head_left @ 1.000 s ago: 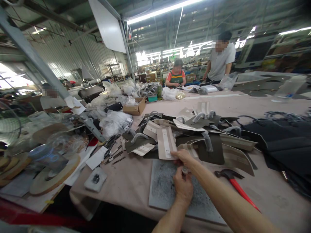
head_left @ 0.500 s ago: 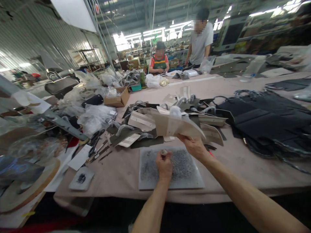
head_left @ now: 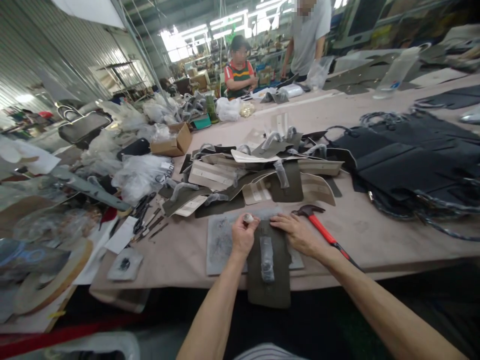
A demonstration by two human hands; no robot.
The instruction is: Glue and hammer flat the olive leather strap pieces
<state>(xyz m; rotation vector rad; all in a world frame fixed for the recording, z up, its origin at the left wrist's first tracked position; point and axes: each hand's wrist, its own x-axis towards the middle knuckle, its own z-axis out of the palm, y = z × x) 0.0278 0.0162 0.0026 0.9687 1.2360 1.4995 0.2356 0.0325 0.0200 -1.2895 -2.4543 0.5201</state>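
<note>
My left hand (head_left: 243,236) is closed round a short tool (head_left: 248,218) with a pale round end, held upright; its lower part is hidden. Fingers stretched out, my right hand (head_left: 296,234) rests flat on the upper edge of a dark olive panel (head_left: 270,294). A plastic-wrapped handle (head_left: 267,260) runs along the middle of that panel. Beneath it lies a grey, speckled board (head_left: 217,250), and the panel's lower end hangs over the table edge. Just right of my right hand is a claw hammer (head_left: 323,230) with a red and black grip.
Behind the board spreads a heap of similar panels (head_left: 213,175) with wrapped handles. Black bag pieces (head_left: 408,170) are stacked on the right. Several hand tools (head_left: 152,225), a small white block (head_left: 125,263) and a cardboard box (head_left: 172,140) stand left. Two people are across the table.
My right hand has brought a panel down from the heap onto the board and now lies flat on it. The hammer has come into full view. My left hand still grips the short tool.
</note>
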